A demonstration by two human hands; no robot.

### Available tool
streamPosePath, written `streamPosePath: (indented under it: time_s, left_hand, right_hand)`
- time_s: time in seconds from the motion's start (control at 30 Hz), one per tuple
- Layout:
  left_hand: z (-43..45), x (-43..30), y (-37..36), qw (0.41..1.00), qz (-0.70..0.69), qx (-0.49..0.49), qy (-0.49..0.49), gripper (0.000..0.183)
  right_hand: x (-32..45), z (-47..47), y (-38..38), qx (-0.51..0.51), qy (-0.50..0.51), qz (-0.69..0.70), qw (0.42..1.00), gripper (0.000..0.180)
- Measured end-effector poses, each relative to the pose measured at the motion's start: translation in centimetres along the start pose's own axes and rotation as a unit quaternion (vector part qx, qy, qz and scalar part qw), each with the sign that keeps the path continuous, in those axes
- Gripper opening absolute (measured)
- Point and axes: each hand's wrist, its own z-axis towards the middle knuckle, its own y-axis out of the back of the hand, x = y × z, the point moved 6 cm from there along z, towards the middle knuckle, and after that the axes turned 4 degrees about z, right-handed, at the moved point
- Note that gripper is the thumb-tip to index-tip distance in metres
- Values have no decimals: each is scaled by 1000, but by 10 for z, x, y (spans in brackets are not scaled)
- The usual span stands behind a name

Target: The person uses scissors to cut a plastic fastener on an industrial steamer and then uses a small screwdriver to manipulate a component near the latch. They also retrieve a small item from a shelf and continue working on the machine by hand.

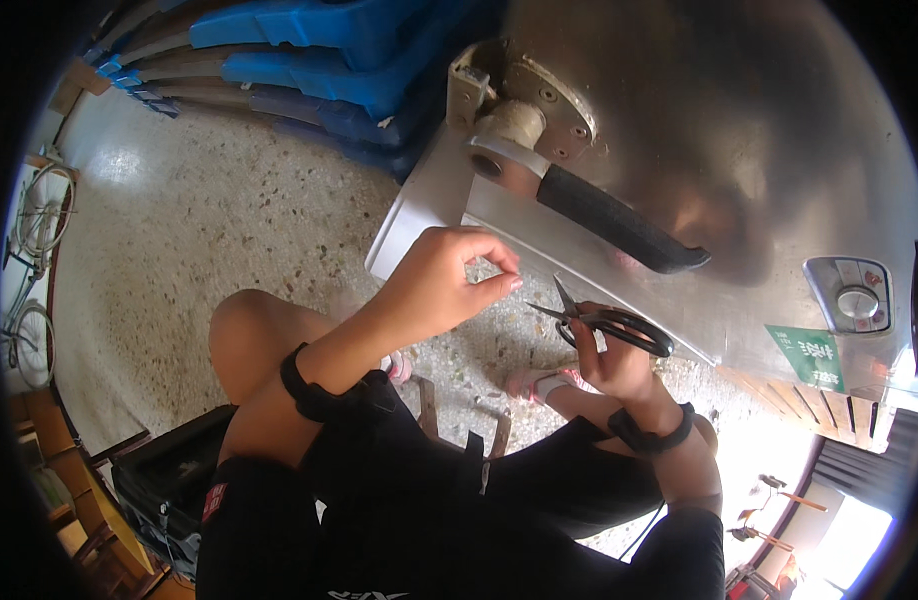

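Observation:
In my right hand [613, 356] is a pair of black-handled scissors [628, 330]. Their blades stand apart and point up and left toward my other hand. My left hand [459, 274] is raised a short way to the left, thumb and index fingertips pinched together in a ring. Anything very small between those fingertips cannot be made out. Both hands are above the speckled floor, beside a stainless-steel appliance [789, 202]. Its lever handle with a black grip [616, 217] juts out just above the scissors.
Blue plastic stacked objects [301, 67] stand at upper left. A control dial [856, 302] and a green sticker bearing writing [808, 356] are on the appliance. My knees flank the speckled floor [189, 202]. A black bag or case [166, 480] sits at lower left; a bicycle [35, 277] is farther off.

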Motion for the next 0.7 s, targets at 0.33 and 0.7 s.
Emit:
streamPosePath:
  time_s: [0.33, 0.7]
  left_hand:
    - [-1, -16, -15, 994, -100, 33, -27, 26]
    - [0, -5, -1, 989, -120, -82, 33, 13]
  right_hand:
    - [-11, -16, -13, 63, -17, 51, 997, 15]
    - [-10, -19, -3, 6, 41, -41, 998, 21]
